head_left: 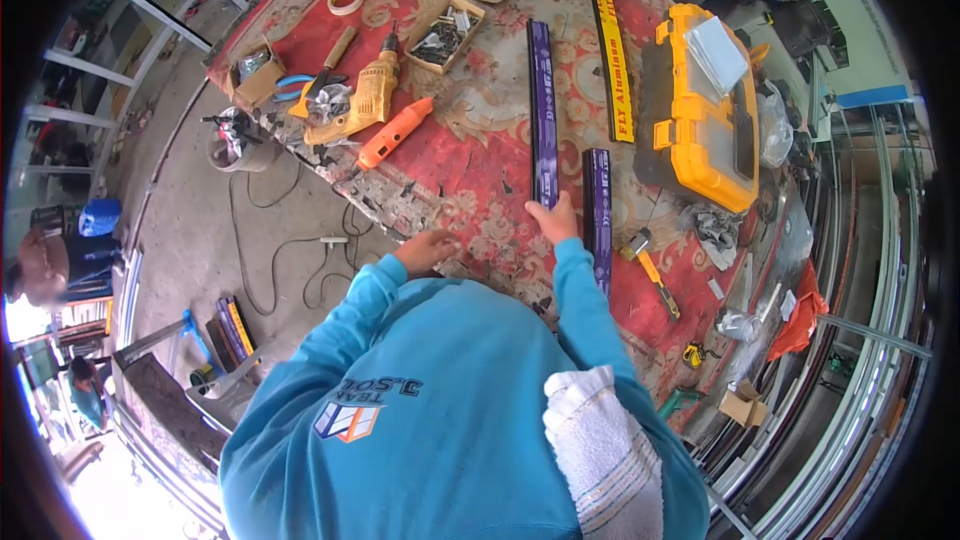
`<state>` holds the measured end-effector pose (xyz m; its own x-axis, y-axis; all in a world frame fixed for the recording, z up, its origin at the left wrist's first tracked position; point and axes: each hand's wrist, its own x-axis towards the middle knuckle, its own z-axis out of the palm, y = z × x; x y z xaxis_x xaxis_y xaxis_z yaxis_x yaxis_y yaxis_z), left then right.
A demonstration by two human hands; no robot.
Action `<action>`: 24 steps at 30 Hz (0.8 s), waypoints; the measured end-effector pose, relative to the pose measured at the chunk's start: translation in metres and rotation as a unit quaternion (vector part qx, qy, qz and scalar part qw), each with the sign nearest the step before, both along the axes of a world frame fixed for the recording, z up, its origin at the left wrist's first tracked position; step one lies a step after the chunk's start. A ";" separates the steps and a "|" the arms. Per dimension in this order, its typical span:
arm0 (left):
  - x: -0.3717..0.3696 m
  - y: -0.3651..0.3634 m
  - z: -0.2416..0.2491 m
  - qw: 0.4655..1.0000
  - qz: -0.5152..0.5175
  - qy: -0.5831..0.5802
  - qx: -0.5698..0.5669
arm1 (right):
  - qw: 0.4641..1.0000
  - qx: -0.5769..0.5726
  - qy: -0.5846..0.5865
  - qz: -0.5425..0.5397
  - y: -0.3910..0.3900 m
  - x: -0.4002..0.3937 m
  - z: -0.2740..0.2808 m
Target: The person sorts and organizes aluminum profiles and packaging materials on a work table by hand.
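head cam | fisheye, looking steeply down | close over workbench (470, 155)

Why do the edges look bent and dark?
Head view: a fisheye lens bows the straight purple bars and the table, black vignette rings the corners, daylight blows out the lower left, and the right hand stays reasonably sharp mid-frame.

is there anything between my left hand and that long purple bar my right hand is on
Nothing visible. The left hand rests on the red patterned table cover, and only bare cover lies between it and the long purple bar, whose near end the right hand touches. The orange rotary tool lies farther up, off that line.
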<state>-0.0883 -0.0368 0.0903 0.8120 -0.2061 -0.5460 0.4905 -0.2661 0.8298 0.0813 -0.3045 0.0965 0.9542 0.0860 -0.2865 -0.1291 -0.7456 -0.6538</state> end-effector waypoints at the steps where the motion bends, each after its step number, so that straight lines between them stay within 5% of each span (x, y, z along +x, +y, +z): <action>1: 0.014 -0.002 -0.006 1.000 -0.012 -0.007 -0.004 | 0.992 0.089 0.087 0.003 -0.002 -0.009 0.028; 2: 0.027 -0.005 -0.008 1.000 -0.024 -0.013 -0.007 | 0.969 0.177 0.173 0.005 -0.003 -0.020 0.048; 6: 0.088 -0.033 0.019 0.989 0.018 0.080 -0.120 | 0.982 0.145 0.115 0.030 -0.020 -0.059 0.080; 7: 0.102 -0.044 0.029 0.980 0.062 0.101 -0.160 | 0.894 0.375 0.246 -0.025 -0.025 -0.067 0.093; 8: 0.113 -0.055 0.041 0.966 0.107 0.124 -0.198 | 0.733 0.575 0.356 -0.075 -0.029 -0.074 0.106; 9: 0.122 -0.065 0.057 0.966 0.104 0.124 -0.201 | 0.678 0.630 0.372 -0.071 -0.028 -0.081 0.116; 10: 0.130 -0.074 0.074 0.933 0.109 0.135 -0.316 | 0.680 0.628 0.370 -0.073 -0.031 -0.086 0.116; 11: 0.136 -0.084 0.082 0.885 0.113 0.146 -0.427 | 0.625 0.672 0.390 -0.074 -0.036 -0.091 0.115; 13: 0.146 -0.112 0.058 0.892 0.117 0.108 -0.423 | 0.544 0.727 0.413 -0.069 -0.043 -0.101 0.107; 18: 0.141 -0.141 0.060 0.895 0.117 -0.003 -0.430 | 0.517 0.764 0.384 -0.046 -0.062 -0.121 0.097; 20: 0.142 -0.142 0.077 0.889 0.104 -0.036 -0.445 | 0.635 0.669 0.370 -0.111 -0.072 -0.127 0.096; 22: 0.146 -0.139 0.095 0.902 0.087 -0.108 -0.409 | 0.607 0.703 0.365 -0.070 -0.080 -0.127 0.083; 24: 0.148 -0.135 0.113 0.905 0.079 -0.089 -0.409 | 0.684 0.641 0.338 -0.082 -0.081 -0.127 0.088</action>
